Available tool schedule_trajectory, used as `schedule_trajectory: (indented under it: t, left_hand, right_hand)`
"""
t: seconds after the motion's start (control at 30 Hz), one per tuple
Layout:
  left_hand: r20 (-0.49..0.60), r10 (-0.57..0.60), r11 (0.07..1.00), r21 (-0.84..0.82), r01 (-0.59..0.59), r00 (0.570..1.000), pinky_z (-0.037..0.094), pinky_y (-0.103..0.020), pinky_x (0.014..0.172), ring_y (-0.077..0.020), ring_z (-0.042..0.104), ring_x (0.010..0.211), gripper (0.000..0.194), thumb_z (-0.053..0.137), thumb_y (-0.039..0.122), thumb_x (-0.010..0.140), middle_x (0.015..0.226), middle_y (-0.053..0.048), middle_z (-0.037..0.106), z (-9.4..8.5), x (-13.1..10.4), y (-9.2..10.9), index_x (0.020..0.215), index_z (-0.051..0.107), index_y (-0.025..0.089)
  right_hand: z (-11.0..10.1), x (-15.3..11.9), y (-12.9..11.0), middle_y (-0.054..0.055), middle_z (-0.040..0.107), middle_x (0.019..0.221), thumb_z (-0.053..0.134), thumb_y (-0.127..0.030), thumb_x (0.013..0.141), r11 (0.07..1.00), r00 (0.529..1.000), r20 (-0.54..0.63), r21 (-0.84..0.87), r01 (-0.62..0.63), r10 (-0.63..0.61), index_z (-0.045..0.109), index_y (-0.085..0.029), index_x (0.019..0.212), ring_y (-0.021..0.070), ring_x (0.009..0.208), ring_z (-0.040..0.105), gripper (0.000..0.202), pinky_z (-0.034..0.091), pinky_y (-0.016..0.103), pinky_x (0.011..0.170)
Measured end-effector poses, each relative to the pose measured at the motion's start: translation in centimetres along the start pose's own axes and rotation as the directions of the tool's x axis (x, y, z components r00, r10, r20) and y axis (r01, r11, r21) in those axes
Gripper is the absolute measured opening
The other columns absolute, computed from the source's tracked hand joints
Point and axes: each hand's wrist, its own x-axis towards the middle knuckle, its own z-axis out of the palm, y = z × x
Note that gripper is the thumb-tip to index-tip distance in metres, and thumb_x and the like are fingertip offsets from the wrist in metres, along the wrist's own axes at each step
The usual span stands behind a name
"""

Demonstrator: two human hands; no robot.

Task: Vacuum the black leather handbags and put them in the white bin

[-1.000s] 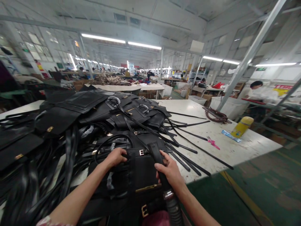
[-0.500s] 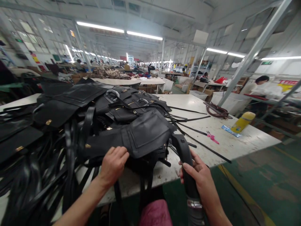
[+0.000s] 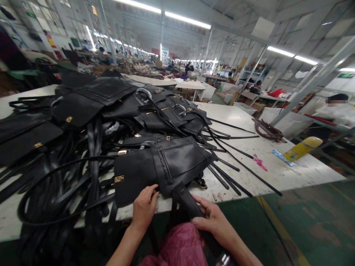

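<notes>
A black leather bag (image 3: 180, 159) with a gold clasp on its flap lies flat at the table's front edge. My left hand (image 3: 145, 207) pinches the lower edge of the flap near the bag's body. In my right hand (image 3: 212, 218) is a black tubular handle that looks like a vacuum hose handle (image 3: 191, 205), with a silvery ring lower down. Its flat tip meets the lower edge of the bag's body. My fingers wrap round the handle, thumb on the near side.
A heap of black bags (image 3: 111, 96) and loose straps (image 3: 94, 177) covers the table's left and back. On the right are pink snips (image 3: 260, 162), a yellow bottle (image 3: 303, 147), a blue-and-white packet (image 3: 283, 157) and coiled brown straps (image 3: 267, 130). A person works at the far right.
The vacuum hose handle has swung left and down, its tip now at the bag's lower edge. The bag lies flatter with its flap spread out. My left hand has shifted along the edge.
</notes>
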Motion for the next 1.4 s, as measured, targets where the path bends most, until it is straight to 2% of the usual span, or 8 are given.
schedule_trajectory:
  t: [0.2, 0.37, 0.47, 0.57, 0.73, 0.97, 1.2, 1.4]
  left_hand:
    - [0.153, -0.354, 0.846, -0.369, 0.385, 0.923, 0.045, -0.024, 0.055, -0.0129, 0.057, 0.053, 0.05, 0.05, 0.028, 0.071, 0.063, 0.006, 0.059, 1.3, 0.9, 1.4, 0.12, 0.039, 0.022]
    - [0.091, -0.385, 0.837, -0.385, 0.388, 0.919, 0.043, -0.022, 0.053, -0.0113, 0.053, 0.047, 0.049, 0.05, 0.02, 0.067, 0.052, 0.01, 0.047, 2.0, 1.4, 2.5, 0.114, 0.038, 0.023]
    - [0.104, -0.393, 0.827, -0.394, 0.401, 0.913, 0.044, -0.022, 0.053, -0.0112, 0.054, 0.046, 0.05, 0.051, 0.022, 0.067, 0.051, 0.011, 0.047, 1.7, 1.3, 2.6, 0.115, 0.037, 0.023]
    - [0.144, -0.423, 0.786, -0.432, 0.441, 0.895, 0.046, -0.023, 0.053, -0.0117, 0.056, 0.045, 0.051, 0.05, 0.025, 0.068, 0.056, 0.009, 0.052, 1.3, 1.4, 2.4, 0.116, 0.036, 0.024]
    - [0.207, -0.399, 0.724, -0.526, 0.445, 0.893, 0.046, -0.022, 0.048, -0.0112, 0.056, 0.043, 0.049, 0.05, 0.025, 0.068, 0.057, 0.01, 0.048, 1.9, 1.5, 1.4, 0.115, 0.035, 0.024]
    - [0.201, -0.376, 0.698, -0.581, 0.419, 0.905, 0.047, -0.022, 0.048, -0.0103, 0.055, 0.044, 0.053, 0.054, 0.027, 0.067, 0.056, 0.01, 0.049, 2.0, 1.6, 1.1, 0.117, 0.035, 0.024]
    - [0.259, -0.392, 0.64, -0.613, 0.464, 0.883, 0.046, -0.022, 0.042, -0.0107, 0.053, 0.04, 0.057, 0.055, 0.024, 0.064, 0.054, 0.011, 0.047, 1.8, 2.1, 1.4, 0.115, 0.032, 0.024]
    - [0.268, -0.411, 0.624, -0.614, 0.483, 0.871, 0.049, -0.023, 0.045, -0.0108, 0.055, 0.043, 0.058, 0.056, 0.025, 0.065, 0.056, 0.009, 0.05, 1.7, 1.9, 1.4, 0.118, 0.031, 0.024]
  right_hand:
    - [0.2, 3.2, -0.2, -0.002, 0.058, 0.063, 0.065, -0.02, 0.066, 0.992, 0.999, 0.034, -0.124, -0.026, 0.03, 0.043, -0.017, 0.124, 0.0089, 0.04, 0.051, 0.062, 0.041, 0.017, 0.036]
    - [1.8, 6.9, -1.1, -0.003, 0.058, 0.058, 0.064, -0.023, 0.066, 0.994, 0.997, 0.06, -0.099, -0.046, 0.052, 0.038, -0.017, 0.126, 0.0126, 0.036, 0.052, 0.066, 0.044, 0.021, 0.032]
    - [2.7, 8.7, -1.8, -0.002, 0.058, 0.059, 0.064, -0.025, 0.067, 0.995, 0.997, -0.034, -0.08, 0.064, -0.067, 0.037, -0.015, 0.127, 0.0113, 0.035, 0.051, 0.066, 0.043, 0.021, 0.032]
    - [2.2, 7.9, -2.3, -0.001, 0.059, 0.063, 0.064, -0.027, 0.068, 0.989, 0.984, -0.103, -0.062, 0.136, -0.142, 0.035, -0.017, 0.127, 0.0109, 0.037, 0.052, 0.066, 0.044, 0.02, 0.033]
    - [0.2, 4.3, -1.6, 0.0, 0.06, 0.067, 0.063, -0.025, 0.068, 0.998, 0.998, 0.055, -0.048, -0.037, 0.04, 0.039, -0.017, 0.124, 0.012, 0.038, 0.054, 0.062, 0.045, 0.021, 0.032]
    - [2.4, 7.0, -1.7, -0.004, 0.057, 0.055, 0.065, -0.029, 0.063, 0.99, 0.997, 0.033, -0.127, -0.066, 0.07, 0.036, -0.015, 0.128, 0.0115, 0.034, 0.05, 0.073, 0.043, 0.021, 0.031]
    - [0.3, 4.7, -1.1, -0.003, 0.057, 0.06, 0.064, -0.026, 0.067, 0.992, 0.993, 0.088, -0.099, -0.074, 0.083, 0.043, -0.019, 0.122, 0.0122, 0.037, 0.053, 0.06, 0.042, 0.02, 0.032]
    - [1.3, 5.7, -1.1, 0.0, 0.058, 0.069, 0.065, -0.03, 0.068, 0.994, 0.988, -0.133, -0.077, 0.073, -0.083, 0.034, -0.018, 0.128, 0.0102, 0.037, 0.051, 0.068, 0.043, 0.02, 0.032]
